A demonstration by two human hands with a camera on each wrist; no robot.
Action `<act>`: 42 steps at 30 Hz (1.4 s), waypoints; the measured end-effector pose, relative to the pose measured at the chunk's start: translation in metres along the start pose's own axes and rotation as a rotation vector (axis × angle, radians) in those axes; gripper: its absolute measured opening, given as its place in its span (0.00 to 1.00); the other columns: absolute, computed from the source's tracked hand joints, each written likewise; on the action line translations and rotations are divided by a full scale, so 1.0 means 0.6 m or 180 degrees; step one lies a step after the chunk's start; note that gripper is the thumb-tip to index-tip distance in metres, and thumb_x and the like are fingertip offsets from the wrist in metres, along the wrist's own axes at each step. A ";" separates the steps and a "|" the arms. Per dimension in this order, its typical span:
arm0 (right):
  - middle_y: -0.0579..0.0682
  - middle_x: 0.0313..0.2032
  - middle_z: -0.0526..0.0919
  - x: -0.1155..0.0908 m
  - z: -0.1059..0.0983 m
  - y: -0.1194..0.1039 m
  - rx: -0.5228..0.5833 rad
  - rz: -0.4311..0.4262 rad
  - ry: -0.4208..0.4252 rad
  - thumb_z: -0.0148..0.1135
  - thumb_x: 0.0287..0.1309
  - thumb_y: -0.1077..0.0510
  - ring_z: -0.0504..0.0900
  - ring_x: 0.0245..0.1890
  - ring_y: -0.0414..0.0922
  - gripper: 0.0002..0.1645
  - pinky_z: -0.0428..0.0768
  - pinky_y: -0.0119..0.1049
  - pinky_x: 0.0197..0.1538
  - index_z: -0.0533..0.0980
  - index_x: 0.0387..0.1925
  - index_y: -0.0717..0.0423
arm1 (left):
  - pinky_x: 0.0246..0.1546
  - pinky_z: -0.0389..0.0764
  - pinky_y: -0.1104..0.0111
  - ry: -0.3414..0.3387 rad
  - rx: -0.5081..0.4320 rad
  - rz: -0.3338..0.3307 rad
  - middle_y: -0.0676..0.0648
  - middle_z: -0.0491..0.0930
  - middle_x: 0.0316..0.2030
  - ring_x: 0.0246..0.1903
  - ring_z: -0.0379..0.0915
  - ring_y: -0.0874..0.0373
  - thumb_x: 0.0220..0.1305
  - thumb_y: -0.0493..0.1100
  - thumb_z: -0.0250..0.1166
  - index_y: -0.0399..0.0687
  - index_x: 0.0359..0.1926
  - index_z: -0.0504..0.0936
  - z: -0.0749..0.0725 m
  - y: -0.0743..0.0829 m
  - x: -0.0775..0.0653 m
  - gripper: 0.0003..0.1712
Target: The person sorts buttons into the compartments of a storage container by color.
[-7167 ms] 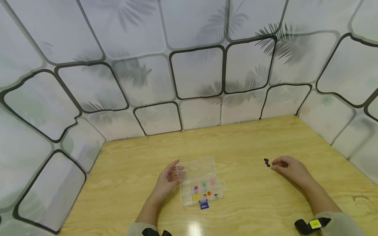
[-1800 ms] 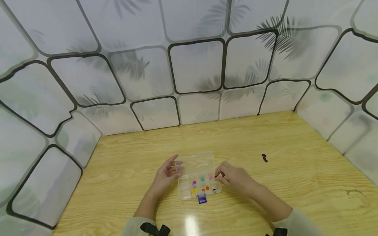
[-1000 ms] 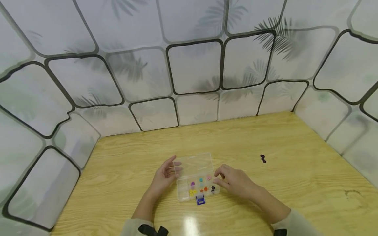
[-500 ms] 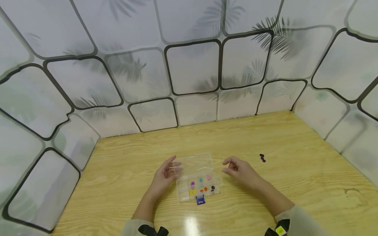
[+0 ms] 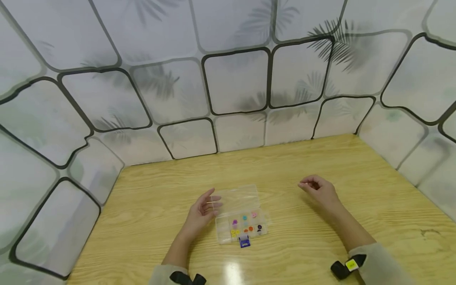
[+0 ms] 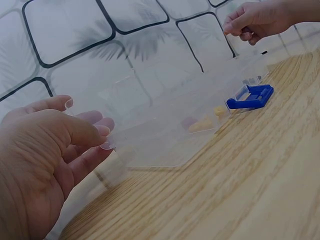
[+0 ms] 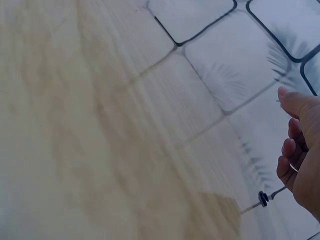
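Note:
A clear plastic compartment box [image 5: 222, 233] lies with its lid [image 5: 236, 199] raised. My left hand [image 5: 199, 213] grips the lid's left edge, thumb on one side and fingers on the other. The box holds small yellow [image 5: 235, 232], purple [image 5: 234, 222], teal [image 5: 244, 218], pink [image 5: 254, 215], orange [image 5: 251, 228] and dark [image 5: 259, 227] pieces. My right hand [image 5: 322, 194] hovers right of the box, fingers loosely curled, with nothing visible between them. It hides the loose dark pieces in the head view; dark round pieces [image 7: 263, 198] show below it in the right wrist view.
A blue clasp [image 5: 244, 241] sticks out from the box's front edge. The wooden table [image 5: 171, 178] meets a patterned wall covering [image 5: 242, 132] at the back and sides.
A dark piece has gone from the right hand into the box's right front compartment. The right hand has since moved right and back, over the loose dark pieces. The left hand has stayed.

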State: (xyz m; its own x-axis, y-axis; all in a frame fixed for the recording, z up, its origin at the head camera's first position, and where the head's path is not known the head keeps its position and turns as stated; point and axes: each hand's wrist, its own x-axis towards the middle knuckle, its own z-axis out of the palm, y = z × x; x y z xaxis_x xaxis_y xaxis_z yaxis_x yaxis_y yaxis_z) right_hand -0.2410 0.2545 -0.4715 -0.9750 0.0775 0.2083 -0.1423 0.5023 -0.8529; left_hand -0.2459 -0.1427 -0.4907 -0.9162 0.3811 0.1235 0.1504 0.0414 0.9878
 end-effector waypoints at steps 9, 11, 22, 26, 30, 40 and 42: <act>0.38 0.31 0.75 0.006 -0.073 0.033 -0.0121 0.0359 0.0329 0.59 0.61 0.41 0.71 0.31 0.35 0.28 0.75 0.25 0.29 0.77 0.46 0.64 | 0.50 0.78 0.70 0.0088 -0.0007 -0.0007 0.35 0.70 0.58 0.56 0.70 0.40 0.59 0.24 0.59 0.42 0.71 0.56 0.002 0.003 0.002 0.40; 0.38 0.30 0.75 0.004 -0.084 0.040 -0.0196 0.0413 0.0388 0.58 0.61 0.41 0.71 0.31 0.34 0.29 0.74 0.24 0.29 0.77 0.46 0.64 | 0.50 0.78 0.71 0.0085 -0.0004 -0.0020 0.35 0.70 0.58 0.55 0.71 0.41 0.59 0.24 0.59 0.42 0.71 0.56 0.002 0.003 0.002 0.40; 0.52 0.34 0.76 0.006 -0.091 0.066 -0.0680 0.0403 -0.0022 0.59 0.61 0.43 0.71 0.31 0.42 0.26 0.74 0.31 0.30 0.79 0.45 0.62 | 0.51 0.77 0.70 0.0052 0.0017 -0.0059 0.36 0.69 0.59 0.56 0.70 0.41 0.59 0.24 0.59 0.44 0.71 0.56 0.004 0.009 0.004 0.40; 0.56 0.37 0.78 0.004 -0.090 0.066 -0.0857 0.0390 -0.0088 0.59 0.61 0.42 0.73 0.33 0.45 0.25 0.74 0.35 0.33 0.79 0.44 0.60 | 0.51 0.78 0.71 0.0020 -0.0007 -0.0033 0.35 0.68 0.59 0.57 0.69 0.40 0.60 0.24 0.59 0.42 0.71 0.55 0.005 0.007 0.003 0.40; 0.57 0.38 0.80 0.003 -0.089 0.065 -0.0942 0.0412 -0.0085 0.61 0.59 0.41 0.76 0.35 0.47 0.27 0.75 0.38 0.35 0.79 0.44 0.61 | 0.50 0.78 0.71 -0.0008 -0.0003 0.0016 0.34 0.68 0.59 0.56 0.70 0.41 0.60 0.25 0.59 0.41 0.71 0.54 0.005 0.004 0.002 0.40; 0.52 0.33 0.82 0.012 -0.080 0.063 -0.1451 0.0276 -0.0181 0.61 0.59 0.41 0.79 0.35 0.49 0.23 0.75 0.45 0.37 0.80 0.39 0.57 | 0.50 0.78 0.71 0.0047 0.0008 0.0050 0.35 0.70 0.58 0.55 0.72 0.43 0.59 0.25 0.60 0.40 0.70 0.56 0.004 0.003 0.002 0.40; 0.53 0.34 0.81 0.012 -0.078 0.065 -0.1514 0.0222 -0.0179 0.60 0.60 0.42 0.79 0.35 0.49 0.21 0.75 0.46 0.37 0.80 0.39 0.57 | 0.50 0.78 0.71 0.0059 0.0027 0.0033 0.35 0.70 0.58 0.55 0.72 0.44 0.59 0.25 0.60 0.41 0.71 0.56 0.005 0.005 0.001 0.40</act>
State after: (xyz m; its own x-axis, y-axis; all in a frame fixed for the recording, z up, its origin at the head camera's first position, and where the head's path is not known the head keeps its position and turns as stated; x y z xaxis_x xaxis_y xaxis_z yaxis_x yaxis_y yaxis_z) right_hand -0.2454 0.3151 -0.4806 -0.9890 0.0849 0.1209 0.0049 0.8366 -0.5477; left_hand -0.2450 -0.1394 -0.4882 -0.9213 0.3644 0.1357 0.1631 0.0454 0.9856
